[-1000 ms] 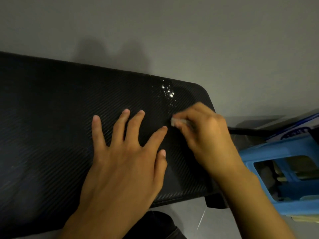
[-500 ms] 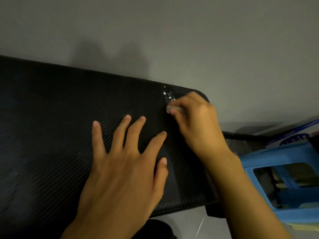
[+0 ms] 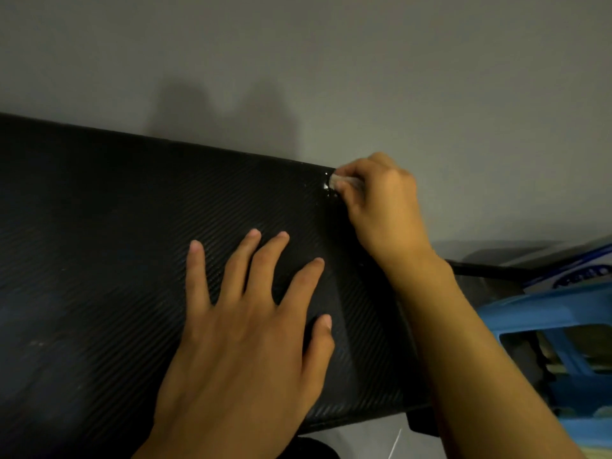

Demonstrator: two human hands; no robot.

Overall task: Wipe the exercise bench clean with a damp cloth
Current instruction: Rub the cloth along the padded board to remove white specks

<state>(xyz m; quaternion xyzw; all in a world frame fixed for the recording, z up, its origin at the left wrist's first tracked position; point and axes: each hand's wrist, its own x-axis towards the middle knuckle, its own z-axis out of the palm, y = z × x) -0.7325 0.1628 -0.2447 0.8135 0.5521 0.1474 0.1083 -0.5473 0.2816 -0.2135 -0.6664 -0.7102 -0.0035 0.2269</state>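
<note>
The black exercise bench with a carbon-weave cover fills the left and middle of the view. My left hand lies flat on it with fingers spread. My right hand is at the bench's far right corner, its fingers curled round a small pale wad of cloth that touches the cover. A few shiny wet spots glisten just beside the cloth. Most of the cloth is hidden inside my fist.
A plain grey wall stands right behind the bench. A blue plastic stool sits low at the right, with a blue-and-white box behind it. A black bar sticks out from the bench's right end.
My right hand has slid the cloth away from me, from the middle of the bench's right end up to its far corner, over the wet white specks. My left hand stayed flat.
</note>
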